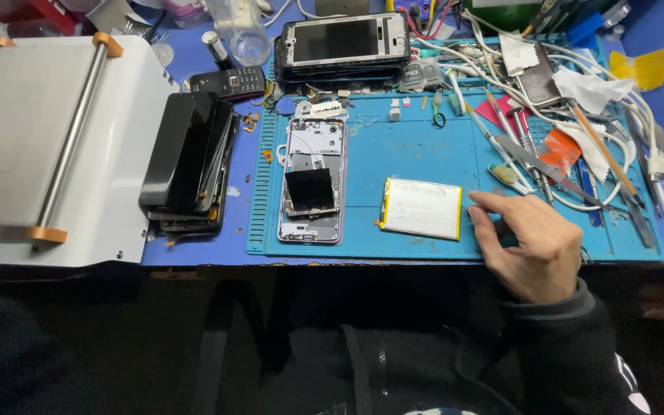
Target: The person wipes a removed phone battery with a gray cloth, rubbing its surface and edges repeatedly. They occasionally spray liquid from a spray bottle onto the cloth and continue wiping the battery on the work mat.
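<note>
My right hand (530, 242) rests on the blue work mat (409, 146) near its front edge, fingers loosely curled and holding nothing. Its fingertips lie just right of a flat white phone battery with a yellow edge (421, 207). Further left on the mat lies an opened phone frame (313, 180) with its circuit boards bare and a small black square part on it. My left hand is out of view.
A white machine with a metal roller bar (55, 146) stands at the left. A stack of dark phones (190, 161) leans beside it. More phones (345, 46) lie at the back. Tweezers, tools, white cables and paper scraps (570, 131) clutter the right side.
</note>
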